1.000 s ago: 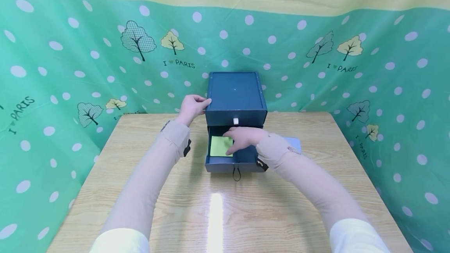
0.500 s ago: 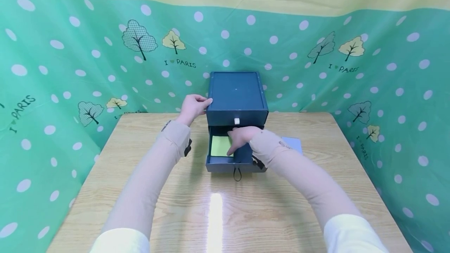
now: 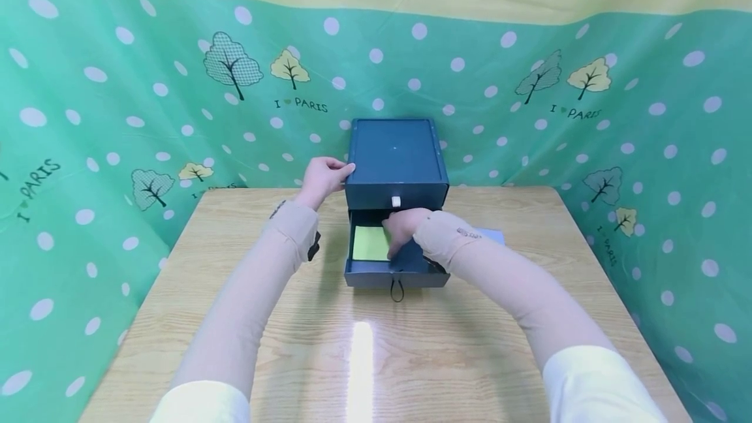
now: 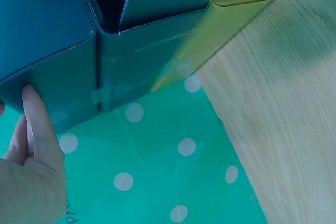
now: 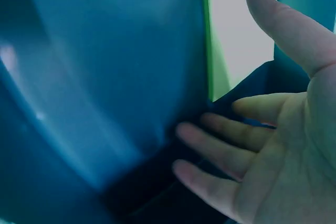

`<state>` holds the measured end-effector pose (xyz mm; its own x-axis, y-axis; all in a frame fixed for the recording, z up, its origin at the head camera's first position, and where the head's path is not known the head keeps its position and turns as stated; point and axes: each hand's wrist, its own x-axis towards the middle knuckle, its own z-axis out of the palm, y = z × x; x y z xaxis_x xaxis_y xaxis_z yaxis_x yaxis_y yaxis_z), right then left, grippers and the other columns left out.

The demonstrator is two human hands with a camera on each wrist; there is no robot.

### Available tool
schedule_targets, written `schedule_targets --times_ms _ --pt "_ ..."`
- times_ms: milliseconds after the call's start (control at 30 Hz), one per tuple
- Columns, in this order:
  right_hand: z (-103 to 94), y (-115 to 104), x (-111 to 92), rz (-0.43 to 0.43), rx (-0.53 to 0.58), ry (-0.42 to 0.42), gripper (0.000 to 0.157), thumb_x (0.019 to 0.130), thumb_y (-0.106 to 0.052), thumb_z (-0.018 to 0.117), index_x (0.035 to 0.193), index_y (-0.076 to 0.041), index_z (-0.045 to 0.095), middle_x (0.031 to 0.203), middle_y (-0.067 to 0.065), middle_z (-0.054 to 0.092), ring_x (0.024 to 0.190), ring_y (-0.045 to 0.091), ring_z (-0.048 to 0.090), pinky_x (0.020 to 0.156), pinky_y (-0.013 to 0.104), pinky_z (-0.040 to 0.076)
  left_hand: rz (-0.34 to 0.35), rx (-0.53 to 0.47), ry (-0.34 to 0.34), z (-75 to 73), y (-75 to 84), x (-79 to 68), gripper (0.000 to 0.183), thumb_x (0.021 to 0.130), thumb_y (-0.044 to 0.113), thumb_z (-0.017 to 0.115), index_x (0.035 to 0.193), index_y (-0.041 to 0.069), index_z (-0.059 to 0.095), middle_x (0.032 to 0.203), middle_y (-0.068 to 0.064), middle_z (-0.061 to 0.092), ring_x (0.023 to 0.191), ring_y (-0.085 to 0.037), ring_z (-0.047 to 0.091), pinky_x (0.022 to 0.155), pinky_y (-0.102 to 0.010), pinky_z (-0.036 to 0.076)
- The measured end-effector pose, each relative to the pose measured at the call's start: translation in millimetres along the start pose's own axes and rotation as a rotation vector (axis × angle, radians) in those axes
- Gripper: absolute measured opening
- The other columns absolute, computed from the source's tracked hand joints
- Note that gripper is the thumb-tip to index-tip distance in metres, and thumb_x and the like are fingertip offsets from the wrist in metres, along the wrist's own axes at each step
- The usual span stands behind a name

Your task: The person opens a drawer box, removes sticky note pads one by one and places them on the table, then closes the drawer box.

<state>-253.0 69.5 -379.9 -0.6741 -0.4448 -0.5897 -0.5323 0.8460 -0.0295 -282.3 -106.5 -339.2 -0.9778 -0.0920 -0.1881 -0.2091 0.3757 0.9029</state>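
A dark blue two-drawer desk organizer (image 3: 392,149) stands at the back of the table. Its lower drawer (image 3: 370,279) is pulled out, and a pad of yellow-green sticky notes (image 3: 370,243) lies in the left half. My left hand (image 3: 322,180) steadies the organizer's left side, with straight fingers against the wall in the left wrist view. Inside the drawer is my right hand (image 3: 405,224), beside the pad's right edge. In the right wrist view its fingers are spread, and the thumb (image 5: 268,9) overlaps the sticky notes. Nothing is held in that palm.
The upper drawer, with a white knob (image 3: 396,202), is closed above the right hand. A black loop (image 3: 397,290) hangs from the lower drawer's front. A light blue flat item (image 3: 492,235) lies right of the organizer, partly behind the right sleeve. A polka-dot curtain (image 3: 376,57) borders the table.
My right hand has shifted slightly deeper into the drawer and to the right of the sticky notes, uncovering more of them. The left hand stays on the organizer's side.
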Motion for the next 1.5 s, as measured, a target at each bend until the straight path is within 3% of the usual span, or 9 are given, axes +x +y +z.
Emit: schedule_targets --times_ms 333,767,1300,1500 --pt "0.4 7.5 8.1 -0.036 -0.006 0.066 0.07 0.083 -0.049 0.068 0.133 -0.004 0.049 0.129 0.011 0.056 0.107 0.021 0.054 0.102 0.037 0.045 0.009 -0.005 0.008 -1.3 1.5 -0.5 0.036 0.091 0.027 0.064 0.117 0.001 0.064 0.117 -0.013 0.062 0.102 -0.025 0.065 0.089 -0.035 0.056" --pt "12.7 7.0 12.6 -0.035 -0.006 0.155 0.081 0.073 -0.055 0.075 0.132 -0.007 0.048 0.126 0.01 0.056 0.101 0.019 0.054 0.1 0.035 0.047 -0.007 -0.037 -0.005 -0.4 0.5 -0.6 0.036 0.09 0.025 0.066 0.116 0.0 0.063 0.118 -0.015 0.061 0.104 -0.026 0.064 0.086 -0.034 0.057" --pt "21.4 10.3 26.7 -0.036 -0.049 0.191 0.089 0.064 -0.057 0.08 0.129 -0.006 0.048 0.122 0.011 0.059 0.103 0.021 0.058 0.097 0.037 0.05 -0.004 -0.012 0.008 -1.0 -0.7 -4.0 0.034 0.091 0.027 0.065 0.115 0.002 0.065 0.116 -0.013 0.062 0.102 -0.025 0.064 0.088 -0.035 0.056" --pt "20.8 7.6 25.2 -0.032 -0.088 0.182 0.086 0.067 -0.057 0.078 0.13 -0.006 0.048 0.123 0.01 0.058 0.105 0.021 0.057 0.097 0.037 0.049 -0.01 -0.04 0.002 -0.9 -0.7 -2.0 0.035 0.091 0.026 0.065 0.116 0.001 0.064 0.119 -0.014 0.061 0.104 -0.025 0.065 0.088 -0.035 0.056"
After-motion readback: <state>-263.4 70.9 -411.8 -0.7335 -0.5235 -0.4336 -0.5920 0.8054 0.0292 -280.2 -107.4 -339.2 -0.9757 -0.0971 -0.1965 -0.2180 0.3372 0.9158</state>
